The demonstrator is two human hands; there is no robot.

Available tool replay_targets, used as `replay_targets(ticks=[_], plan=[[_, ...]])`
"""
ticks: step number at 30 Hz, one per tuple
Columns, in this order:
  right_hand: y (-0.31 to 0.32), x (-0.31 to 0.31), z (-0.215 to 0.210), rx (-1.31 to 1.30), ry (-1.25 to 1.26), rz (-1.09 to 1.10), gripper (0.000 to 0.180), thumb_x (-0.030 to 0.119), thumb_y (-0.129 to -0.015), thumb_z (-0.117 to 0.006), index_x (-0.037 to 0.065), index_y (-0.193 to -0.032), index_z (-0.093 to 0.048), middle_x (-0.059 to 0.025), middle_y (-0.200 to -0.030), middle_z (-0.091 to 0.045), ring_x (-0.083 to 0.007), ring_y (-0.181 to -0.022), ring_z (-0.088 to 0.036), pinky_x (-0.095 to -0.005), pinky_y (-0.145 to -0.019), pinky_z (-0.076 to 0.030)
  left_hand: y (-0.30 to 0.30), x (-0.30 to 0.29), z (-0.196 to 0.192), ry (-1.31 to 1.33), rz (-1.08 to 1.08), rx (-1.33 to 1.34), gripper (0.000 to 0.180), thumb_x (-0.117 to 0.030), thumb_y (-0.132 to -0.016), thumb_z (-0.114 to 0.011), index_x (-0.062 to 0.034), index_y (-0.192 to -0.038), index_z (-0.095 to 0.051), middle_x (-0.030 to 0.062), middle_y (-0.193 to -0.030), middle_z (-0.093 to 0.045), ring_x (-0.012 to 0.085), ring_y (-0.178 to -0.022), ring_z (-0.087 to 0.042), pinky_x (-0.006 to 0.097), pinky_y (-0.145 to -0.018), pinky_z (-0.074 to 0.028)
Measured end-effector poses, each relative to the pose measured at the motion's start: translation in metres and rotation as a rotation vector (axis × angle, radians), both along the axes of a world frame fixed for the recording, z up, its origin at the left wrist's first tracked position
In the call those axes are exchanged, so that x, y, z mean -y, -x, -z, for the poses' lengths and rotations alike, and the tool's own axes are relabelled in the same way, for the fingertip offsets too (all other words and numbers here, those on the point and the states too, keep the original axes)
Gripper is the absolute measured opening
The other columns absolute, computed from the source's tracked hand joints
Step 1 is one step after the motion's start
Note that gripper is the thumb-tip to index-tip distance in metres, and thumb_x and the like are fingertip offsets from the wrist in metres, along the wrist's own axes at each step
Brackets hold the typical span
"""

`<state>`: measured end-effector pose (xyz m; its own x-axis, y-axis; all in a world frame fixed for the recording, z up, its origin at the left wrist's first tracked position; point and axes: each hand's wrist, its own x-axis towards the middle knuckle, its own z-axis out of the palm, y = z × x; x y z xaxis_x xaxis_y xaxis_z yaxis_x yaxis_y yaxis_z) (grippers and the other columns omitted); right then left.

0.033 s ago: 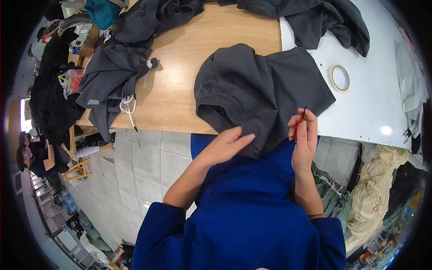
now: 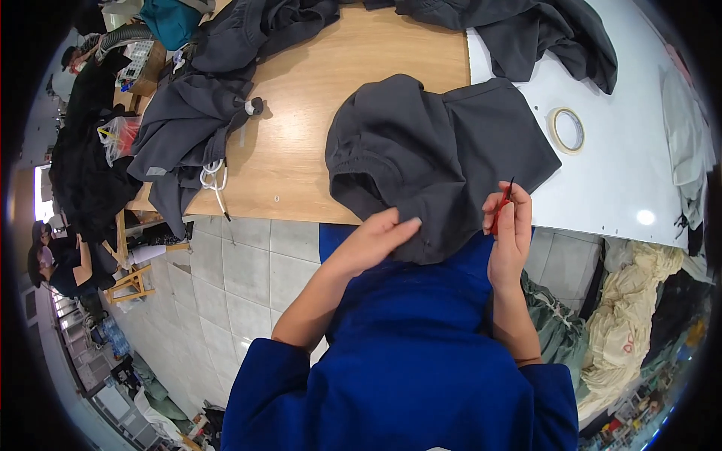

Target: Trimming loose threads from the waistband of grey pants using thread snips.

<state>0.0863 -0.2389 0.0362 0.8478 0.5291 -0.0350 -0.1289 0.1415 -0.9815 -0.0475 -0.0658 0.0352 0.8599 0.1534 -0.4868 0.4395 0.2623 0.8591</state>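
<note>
A dark grey sweatshirt (image 2: 436, 150) lies bunched on the near edge of the wooden table (image 2: 301, 150), and its lower part hangs over the edge toward me. My left hand (image 2: 376, 239) rests flat on that hanging edge, fingers together. My right hand (image 2: 510, 229) is at the garment's right side and grips small red-handled thread snips (image 2: 502, 201), dark tip pointing up. My blue sleeves and top fill the lower middle of the view.
More grey garments lie at the table's left (image 2: 195, 128) and top right (image 2: 534, 37). A tape roll (image 2: 566, 129) sits on the white table (image 2: 632, 180). A cream fabric pile (image 2: 632, 323) is on the floor at right. Another person (image 2: 53, 263) sits far left.
</note>
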Motion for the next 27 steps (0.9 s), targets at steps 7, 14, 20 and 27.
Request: replay_targets(ticks=[7, 14, 20, 27], plan=[[0.002, 0.01, -0.009, 0.095, -0.01, -0.098, 0.031, 0.008, -0.098, -0.049, 0.001, -0.128, -0.048, -0.0057, -0.098, -0.056, -0.0063, -0.078, -0.048, -0.0191, -0.071, -0.04, -0.002, -0.012, -0.012, 0.605, -0.351, 0.111, 0.031, -0.029, -0.103, -0.046, -0.0051, -0.122, -0.055, 0.0024, -0.101, -0.064, 0.0113, -0.091, -0.062, 0.026, -0.077, -0.051], [0.003, -0.005, -0.04, 0.761, 0.325, -0.05, 0.039, 0.004, -0.066, -0.08, 0.004, -0.105, -0.072, -0.0081, -0.092, -0.064, -0.0188, -0.076, -0.057, -0.0276, -0.066, -0.046, -0.013, 0.008, -0.039, 0.441, -0.379, 0.213, 0.038, -0.018, -0.101, -0.051, 0.0007, -0.134, -0.046, 0.009, -0.122, -0.061, 0.014, -0.106, -0.061, 0.03, -0.09, -0.05], [-0.001, -0.005, -0.048, 0.966, 0.41, 0.056, 0.041, 0.008, -0.063, -0.081, 0.009, -0.104, -0.074, -0.0038, -0.089, -0.062, -0.0175, -0.07, -0.051, -0.0282, -0.06, -0.041, -0.019, 0.011, -0.047, 0.358, -0.375, 0.299, 0.043, -0.014, -0.101, -0.05, 0.0029, -0.139, -0.038, 0.0106, -0.125, -0.059, 0.0138, -0.11, -0.059, 0.029, -0.095, -0.047], [-0.006, -0.005, -0.053, 1.084, 0.423, 0.051, 0.04, 0.008, -0.063, -0.081, 0.011, -0.103, -0.075, -0.0018, -0.086, -0.062, -0.0167, -0.071, -0.05, -0.0281, -0.061, -0.04, -0.022, 0.015, -0.048, 0.344, -0.348, 0.321, 0.043, -0.014, -0.101, -0.05, 0.0033, -0.139, -0.036, 0.0104, -0.123, -0.059, 0.0121, -0.108, -0.058, 0.028, -0.095, -0.047]])
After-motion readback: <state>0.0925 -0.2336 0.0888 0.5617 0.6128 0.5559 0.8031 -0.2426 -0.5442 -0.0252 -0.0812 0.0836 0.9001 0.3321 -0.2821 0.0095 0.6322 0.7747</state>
